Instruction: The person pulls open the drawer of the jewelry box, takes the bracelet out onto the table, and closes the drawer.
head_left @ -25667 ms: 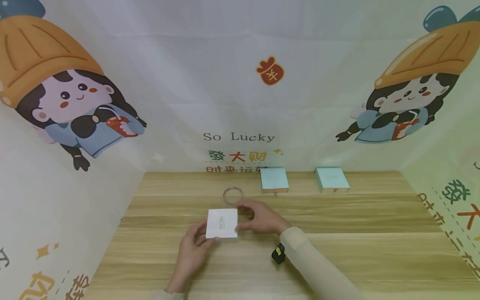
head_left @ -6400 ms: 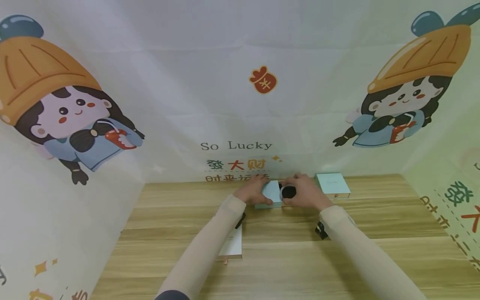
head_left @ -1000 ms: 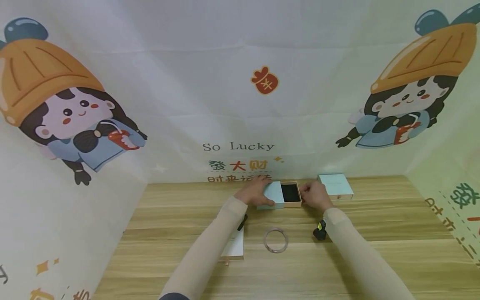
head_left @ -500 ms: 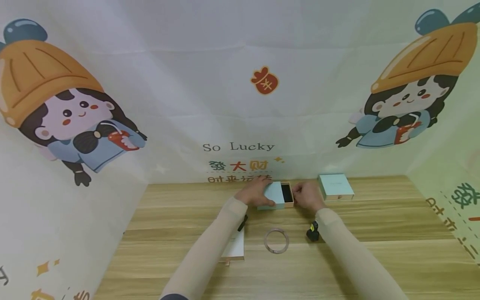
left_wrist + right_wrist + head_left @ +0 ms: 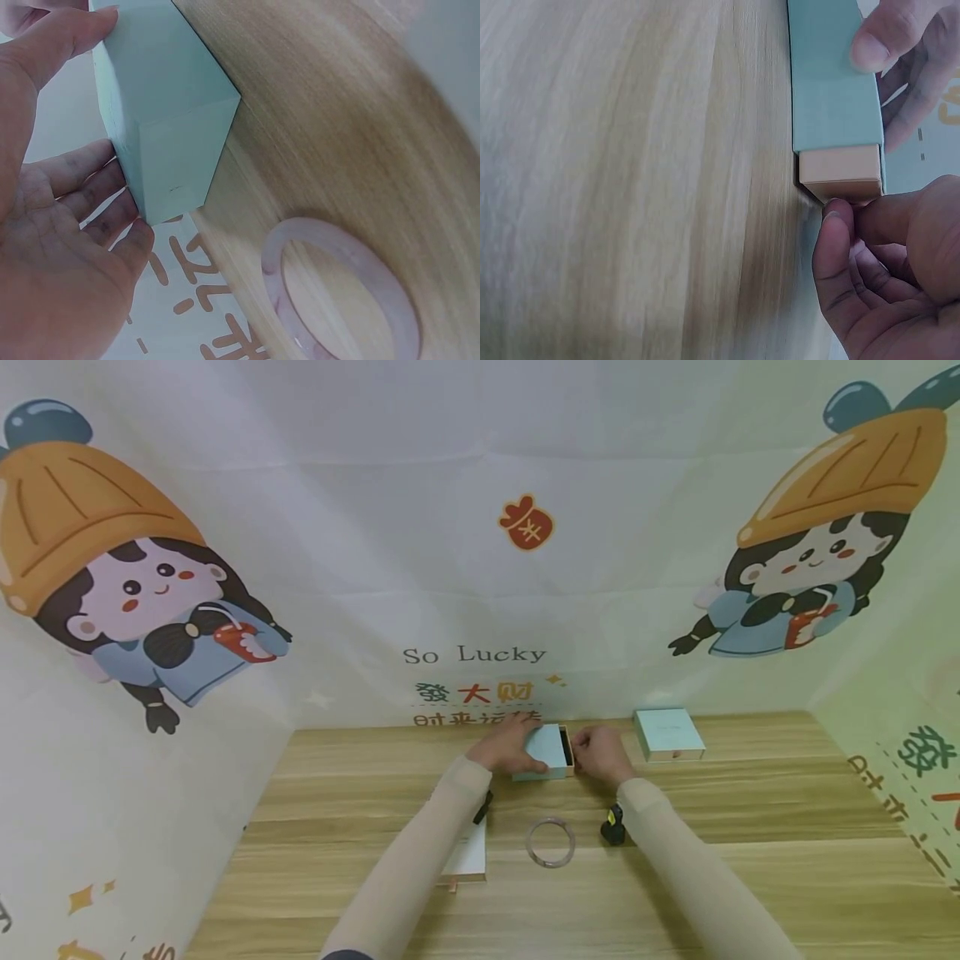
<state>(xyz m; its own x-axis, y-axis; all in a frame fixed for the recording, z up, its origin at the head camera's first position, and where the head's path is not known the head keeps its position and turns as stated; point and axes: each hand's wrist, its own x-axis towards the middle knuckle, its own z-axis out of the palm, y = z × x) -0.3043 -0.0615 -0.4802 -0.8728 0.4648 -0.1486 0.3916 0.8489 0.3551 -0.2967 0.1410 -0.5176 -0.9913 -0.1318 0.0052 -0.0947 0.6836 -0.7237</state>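
My left hand [image 5: 508,745] grips pale-green square box sleeve [image 5: 547,745]; my right hand [image 5: 603,755] pinches end of peach-coloured drawer [image 5: 840,166], slightly protruding. Pinkish translucent ring [image 5: 273,262] lies on wood-grain table [image 5: 720,818].

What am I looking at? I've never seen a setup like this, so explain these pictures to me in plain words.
There is no machine here: you see a person's bare left hand and right hand. The wide picture comes from a camera worn on the head; the two close ones come from cameras on the left and right wrists. On the brown wood-grain table lie a pale pink bangle, a flat white box partly hidden by the cream left sleeve, a square mint-green box, and a matching second box to its right. The left hand grips the first mint-green box. Its tan drawer sticks out slightly, and the right hand's thumb and finger pinch at the outer end; exactly what they pinch is hidden.
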